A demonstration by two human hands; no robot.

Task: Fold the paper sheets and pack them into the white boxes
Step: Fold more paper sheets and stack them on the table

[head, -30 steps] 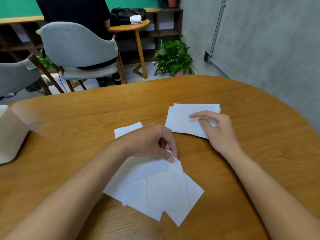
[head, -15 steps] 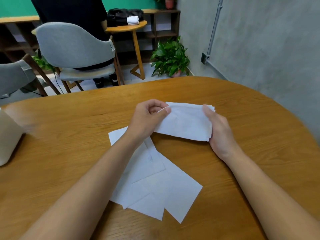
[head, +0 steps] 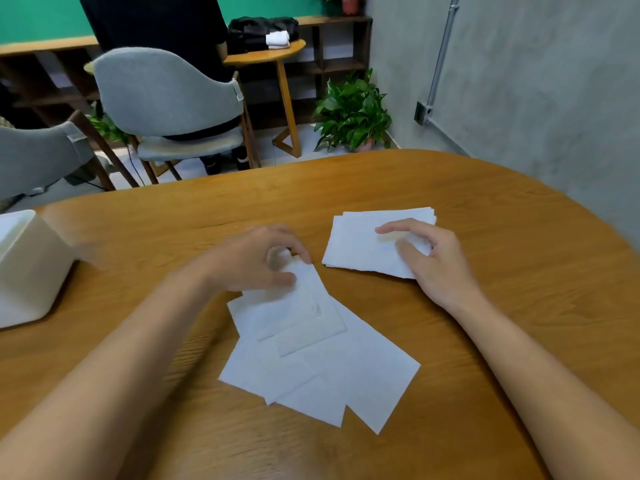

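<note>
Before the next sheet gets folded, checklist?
1. Left hand on the far corner of the loose sheets: ok.
2. Its grip on one sheet only: cannot tell, blurred.
3. Right hand resting on the folded stack: ok.
4. Folded stack squared up: not ok, edges staggered.
5. White box on the table, left of the hands: ok; its inside cannot tell.

**Grey plaster, green wall, warm wood**

A rounded wooden table (head: 485, 202) fills the foreground. At 12 o'clock a potted plant (head: 353, 112) stands on the pale floor (head: 304, 140) beside a small side table (head: 273, 53). Grey chairs (head: 162, 91) sit at 10 and 11 o'clock before dark shelving (head: 346, 39) and a green wall (head: 41, 15). At 2 o'clock, a conduit (head: 443, 53) runs down the grey wall (head: 536, 81).
</note>
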